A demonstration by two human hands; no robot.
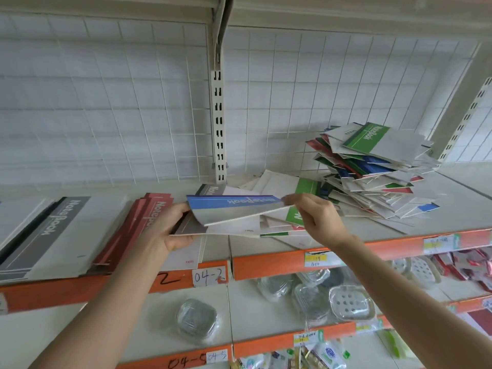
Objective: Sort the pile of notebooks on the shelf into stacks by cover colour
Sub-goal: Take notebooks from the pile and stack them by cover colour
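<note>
While both arms reach up to the shelf [439, 187], a blue-banded notebook [234, 209] is held flat between them just above the shelf's front edge, near the middle of the view. The right hand [316, 219] pinches its right corner between thumb and fingers; the left hand [170, 230] is closed round the left edge, gripping the blue one together with a grey-banded notebook [191, 227] lying directly under it.

At three o'clock from the blue notebook, touching the right hand's knuckles, a green-banded notebook [295, 217] lies on a low scatter of others. Further out toward two o'clock rises the unsorted pile [372, 169], a leaning, fanned heap of red, blue and green covers with a green one on top, set against the wire grid back panel [106, 102].

At nine o'clock, just beside the left hand, a stack of red notebooks [141, 222] leans on the shelf, and beyond it at the far left sits a stack of grey notebooks [53, 230], overhanging the orange shelf rail [266, 265]. A label reading "04-2" [209, 276] is stuck on that rail at six o'clock. Below, the lower shelf carries clear plastic dishes [197, 320] and soap trays [348, 302].
</note>
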